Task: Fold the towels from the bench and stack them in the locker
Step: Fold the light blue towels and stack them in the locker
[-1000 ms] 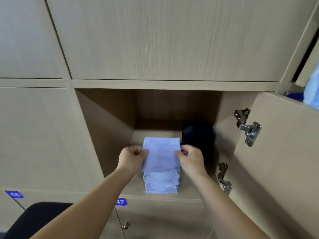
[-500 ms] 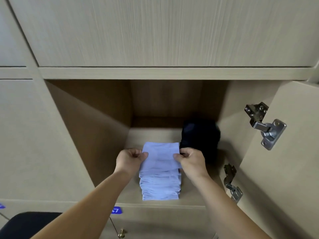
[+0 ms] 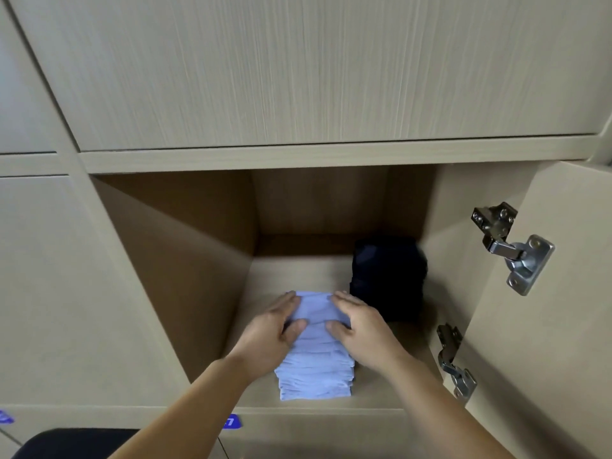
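1. The left grip (image 3: 275, 329) lies flat on the left half of the top towel (image 3: 314, 311). Its fingers are straight and together, and the thumb is spread toward the middle. It holds nothing and only presses down.
2. The right grip (image 3: 361, 327) mirrors it on the right half of the same towel, fingers straight and thumb pointing inward. It too is unclenched and presses rather than pinches.
3. Under both grips sits the stack of towels (image 3: 314, 376), pale blue and folded, with its layered edges showing below the wrists.
4. The stack stands on the floor of the open locker (image 3: 185, 260), near the front edge, between the two forearms.
5. Just beyond and outward of the right grip sits a dark bundle (image 3: 387, 279), close beside the stack.
6. Farther outward of the right grip the door (image 3: 546, 359) stands open, showing an upper hinge (image 3: 513, 246) and a lower hinge (image 3: 455, 362).
7. Below the left forearm a blue label (image 3: 231, 422) sits on the front rail. A black object (image 3: 76, 442) lies outward of that arm.
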Available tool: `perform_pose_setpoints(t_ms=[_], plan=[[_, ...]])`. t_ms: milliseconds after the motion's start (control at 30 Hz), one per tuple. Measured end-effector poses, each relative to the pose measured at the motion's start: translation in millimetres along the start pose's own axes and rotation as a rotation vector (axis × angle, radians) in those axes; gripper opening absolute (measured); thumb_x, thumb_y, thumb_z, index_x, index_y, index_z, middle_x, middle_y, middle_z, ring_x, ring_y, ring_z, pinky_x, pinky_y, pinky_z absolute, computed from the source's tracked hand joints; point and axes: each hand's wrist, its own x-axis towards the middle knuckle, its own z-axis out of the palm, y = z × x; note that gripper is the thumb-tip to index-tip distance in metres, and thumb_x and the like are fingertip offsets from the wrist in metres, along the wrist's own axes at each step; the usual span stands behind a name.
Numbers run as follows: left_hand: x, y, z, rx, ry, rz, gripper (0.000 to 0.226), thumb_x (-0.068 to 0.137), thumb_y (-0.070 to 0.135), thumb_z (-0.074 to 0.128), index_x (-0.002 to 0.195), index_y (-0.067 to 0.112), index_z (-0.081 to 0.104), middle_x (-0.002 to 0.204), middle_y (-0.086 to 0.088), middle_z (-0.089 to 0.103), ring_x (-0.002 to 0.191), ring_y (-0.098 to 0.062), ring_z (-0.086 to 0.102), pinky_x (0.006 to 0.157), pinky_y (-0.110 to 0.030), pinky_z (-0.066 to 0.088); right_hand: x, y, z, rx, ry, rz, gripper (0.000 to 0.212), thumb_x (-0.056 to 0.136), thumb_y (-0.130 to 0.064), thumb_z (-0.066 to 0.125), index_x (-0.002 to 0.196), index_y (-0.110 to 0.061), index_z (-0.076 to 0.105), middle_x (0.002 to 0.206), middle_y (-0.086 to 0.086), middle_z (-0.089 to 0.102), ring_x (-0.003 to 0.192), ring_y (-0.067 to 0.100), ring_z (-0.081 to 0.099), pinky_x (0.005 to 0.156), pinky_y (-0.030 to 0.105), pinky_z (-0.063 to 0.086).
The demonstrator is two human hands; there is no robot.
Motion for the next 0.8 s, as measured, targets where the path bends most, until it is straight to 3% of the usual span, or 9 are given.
perform_pose_setpoints(t_ms=[200, 333, 467, 567, 633, 700, 800], plan=[[-8, -21, 26, -0.023, -0.015, -0.005, 0.061, 0.103, 0.041, 0.033, 0.156, 0.017, 0.017, 0.163, 0.007, 0.008, 0.142, 0.006, 0.0, 0.109, -0.004, -0.004, -9, 20, 23, 0.16, 0.045, 0.043, 0.056, 0.097, -0.028, 0.054, 0.148, -0.015, 0.034, 0.156, -0.007, 0.026, 0.138, -0.004, 0.017, 0.107, 0.006, 0.009], [-8, -27, 39, -0.095, 0.037, -0.013, 0.059, 0.103, 0.04, 0.033, 0.155, 0.018, 0.017, 0.161, 0.011, 0.009, 0.142, 0.007, 0.0, 0.102, 0.005, -0.005, -10, 29, 34, 0.231, 0.078, 0.058, 0.055, 0.096, -0.026, 0.056, 0.146, -0.014, 0.037, 0.153, -0.01, 0.029, 0.139, -0.004, 0.019, 0.107, 0.005, 0.011], [-8, -28, 42, -0.119, 0.036, -0.025, 0.057, 0.104, 0.038, 0.034, 0.155, 0.018, 0.018, 0.158, 0.016, 0.009, 0.145, 0.004, 0.003, 0.102, 0.004, -0.004, -8, 31, 36, 0.244, 0.083, 0.064, 0.053, 0.097, -0.024, 0.056, 0.146, -0.013, 0.038, 0.152, -0.01, 0.03, 0.14, -0.002, 0.019, 0.107, 0.006, 0.01], [-9, -21, 32, -0.082, 0.044, -0.045, 0.057, 0.103, 0.04, 0.037, 0.154, 0.018, 0.024, 0.16, 0.01, 0.019, 0.148, -0.003, 0.013, 0.111, -0.006, 0.004, -6, 24, 30, 0.195, 0.055, 0.065, 0.051, 0.098, -0.024, 0.053, 0.146, -0.014, 0.038, 0.154, -0.006, 0.03, 0.139, -0.002, 0.02, 0.106, 0.006, 0.01], [-12, -13, 18, -0.04, 0.076, -0.064, 0.056, 0.102, 0.042, 0.042, 0.152, 0.017, 0.033, 0.158, 0.005, 0.032, 0.146, -0.009, 0.027, 0.114, -0.015, 0.018, -5, 13, 20, 0.152, 0.046, 0.065, 0.048, 0.099, -0.025, 0.051, 0.145, -0.016, 0.04, 0.154, -0.004, 0.032, 0.142, 0.006, 0.024, 0.106, 0.009, 0.012], [-19, -2, 1, 0.026, 0.113, -0.062, 0.054, 0.099, 0.044, 0.048, 0.147, 0.018, 0.041, 0.149, 0.003, 0.045, 0.138, -0.017, 0.041, 0.108, -0.022, 0.033, -5, -2, 6, 0.086, 0.073, 0.064, 0.046, 0.099, -0.026, 0.051, 0.144, -0.017, 0.043, 0.151, 0.0, 0.038, 0.14, 0.013, 0.029, 0.104, 0.011, 0.016], [-37, 21, -26, 0.168, 0.152, -0.076, 0.059, 0.098, 0.044, 0.051, 0.149, 0.016, 0.038, 0.152, 0.001, 0.042, 0.14, -0.019, 0.038, 0.107, -0.024, 0.031, -11, -28, -17, -0.019, 0.143, 0.061, 0.05, 0.095, -0.027, 0.057, 0.143, -0.017, 0.044, 0.144, 0.004, 0.046, 0.135, 0.02, 0.037, 0.107, 0.023, 0.027]])
